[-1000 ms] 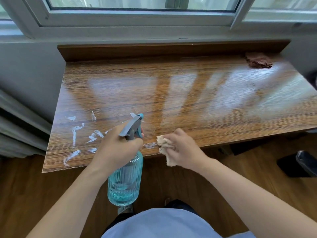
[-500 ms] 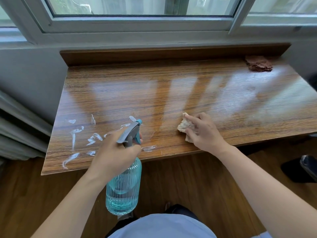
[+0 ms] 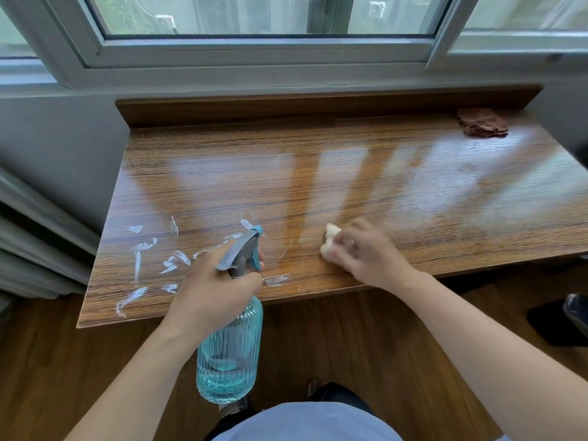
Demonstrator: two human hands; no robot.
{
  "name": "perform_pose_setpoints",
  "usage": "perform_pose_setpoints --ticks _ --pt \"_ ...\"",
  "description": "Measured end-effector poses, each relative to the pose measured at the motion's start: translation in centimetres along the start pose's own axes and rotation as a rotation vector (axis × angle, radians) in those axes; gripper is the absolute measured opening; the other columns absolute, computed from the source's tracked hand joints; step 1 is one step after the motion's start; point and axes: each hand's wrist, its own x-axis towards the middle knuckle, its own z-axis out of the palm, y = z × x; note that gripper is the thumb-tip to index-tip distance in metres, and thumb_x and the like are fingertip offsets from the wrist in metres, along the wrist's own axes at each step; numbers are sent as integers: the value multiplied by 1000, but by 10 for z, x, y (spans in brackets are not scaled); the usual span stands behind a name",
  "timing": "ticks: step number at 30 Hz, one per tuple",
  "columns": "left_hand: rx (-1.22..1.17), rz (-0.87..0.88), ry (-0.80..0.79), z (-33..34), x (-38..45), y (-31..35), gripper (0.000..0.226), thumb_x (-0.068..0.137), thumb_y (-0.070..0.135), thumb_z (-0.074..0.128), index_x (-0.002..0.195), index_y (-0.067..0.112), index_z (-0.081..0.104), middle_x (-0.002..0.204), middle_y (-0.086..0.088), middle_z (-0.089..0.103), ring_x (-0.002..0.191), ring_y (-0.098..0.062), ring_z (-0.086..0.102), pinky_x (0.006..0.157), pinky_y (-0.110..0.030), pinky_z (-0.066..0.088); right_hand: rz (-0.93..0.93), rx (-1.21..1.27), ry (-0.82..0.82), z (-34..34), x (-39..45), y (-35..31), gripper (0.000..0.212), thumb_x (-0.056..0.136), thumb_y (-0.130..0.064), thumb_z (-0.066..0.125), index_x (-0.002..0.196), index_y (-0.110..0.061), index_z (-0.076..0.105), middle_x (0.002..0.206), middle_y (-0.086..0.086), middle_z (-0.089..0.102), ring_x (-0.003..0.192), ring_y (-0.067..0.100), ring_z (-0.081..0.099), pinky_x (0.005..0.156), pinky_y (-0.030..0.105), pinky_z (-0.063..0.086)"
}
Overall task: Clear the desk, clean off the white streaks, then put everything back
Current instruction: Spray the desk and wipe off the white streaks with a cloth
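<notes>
The wooden desk [image 3: 318, 173] stands under the window, with white streaks [image 3: 149, 259] smeared over its front left part. My left hand [image 3: 210, 288] grips the neck of a ribbed blue spray bottle [image 3: 229, 354] with a grey trigger head, held at the desk's front edge. My right hand [image 3: 362, 253] holds a cream cloth [image 3: 329, 241] and presses it on the desktop near the front middle; the hand is blurred. One short streak [image 3: 276, 279] lies between the two hands.
A crumpled brown cloth [image 3: 482, 122] lies at the desk's back right corner. A raised wooden back ledge [image 3: 286, 103] runs under the window sill. Grey curtain folds [image 3: 35, 246] hang at the left. A dark chair part [image 3: 569, 316] sits at the right on the wood floor.
My right hand has carried the cloth from the front edge up and right onto the desktop and is rubbing there. The left hand with the bottle has barely shifted.
</notes>
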Motion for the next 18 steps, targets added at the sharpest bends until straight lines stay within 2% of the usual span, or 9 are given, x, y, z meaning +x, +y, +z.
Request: perform_pose_setpoints --ticks 2,4,5,7,9,12,15,17,18 --pt "11 3 14 0 1 0 27 70 26 52 93 33 65 60 4 51 53 -14 39 56 -39 38 -69 20 -62 3 -3 0 23 99 -36 63 109 -17 72 103 -7 52 94 10 50 80 24 45" --pt "39 8 24 0 1 -2 25 73 24 53 95 32 64 76 -12 61 55 -15 40 56 -38 38 -87 -59 -30 4 0 8 32 99 -35 63 126 -18 64 115 -4 55 106 14 47 90 28 45" --pt "54 10 27 0 1 -2 23 77 20 55 95 31 64 82 -15 63 55 -14 39 55 -37 38 -62 -92 -42 5 1 11 41 99 -36 63 135 -18 58 122 -3 55 110 17 46 94 31 45" --pt "84 15 34 0 0 -2 22 84 11 57 94 30 63 76 -15 59 50 -10 36 54 -37 37 19 -125 -80 13 2 12 48 101 -39 57 143 -16 50 127 0 55 112 22 46 97 38 47" --pt "101 18 37 1 0 -2 22 85 10 57 94 29 62 83 -17 63 50 -10 37 54 -37 38 34 -196 -59 22 -2 4 44 102 -37 49 139 -13 54 120 5 54 106 25 47 92 41 50" --pt "101 -17 25 1 3 -6 20 77 23 55 95 26 61 96 -22 66 55 -16 39 54 -37 39 -50 -335 -13 28 -17 -10 40 104 -38 44 131 -11 55 113 8 51 96 23 46 83 38 49" --pt "89 -47 22 3 5 -9 30 71 28 52 98 19 60 98 -25 65 57 -19 39 55 -38 39 -78 -361 -65 25 -30 -15 51 101 -52 45 135 -14 52 120 7 48 100 22 45 87 34 46" --pt "95 -43 15 4 7 -7 32 70 28 52 99 17 60 89 -25 62 57 -19 38 55 -38 37 -80 -373 -108 23 -31 -14 63 97 -61 48 137 -14 50 123 8 46 102 22 46 88 32 47" --pt "92 -44 10 5 8 -7 33 69 28 51 99 17 60 80 -23 55 56 -19 36 55 -38 36 -85 -356 -131 22 -30 -14 62 97 -60 49 138 -13 50 123 8 46 103 22 47 86 31 48"
